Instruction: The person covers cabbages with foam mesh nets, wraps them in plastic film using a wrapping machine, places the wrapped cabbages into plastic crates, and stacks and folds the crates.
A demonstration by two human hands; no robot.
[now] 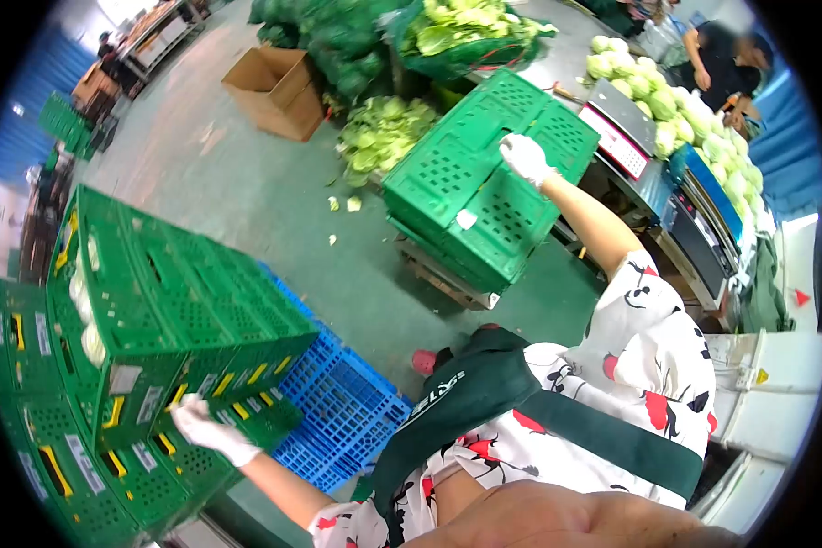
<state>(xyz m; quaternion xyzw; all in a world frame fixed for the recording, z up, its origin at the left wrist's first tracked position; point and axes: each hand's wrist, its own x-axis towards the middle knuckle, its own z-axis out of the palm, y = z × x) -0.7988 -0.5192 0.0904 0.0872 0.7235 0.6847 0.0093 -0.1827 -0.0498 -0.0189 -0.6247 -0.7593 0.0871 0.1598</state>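
My right hand (525, 157), in a white glove, rests on top of a stack of folded green plastic crates (498, 215); its fingers curl over a raised edge there. On the other side, my left hand (212, 429), also gloved in white, is beside the tall stack of green crates (192, 301) with yellow handles. Its fingers are curled in front of a crate's end wall, and whether they grip anything is hidden. Through an opening at the end of the top crate, round pale cabbages (91, 342) show.
A blue plastic pallet (347, 411) lies beside the tall stack. Loose cabbage leaves (384, 132) and a cardboard box (277, 91) sit on the floor. A scale (616, 132) and many cabbages (694, 119) stand on the right-hand table, where another person (726, 64) is seated or leaning.
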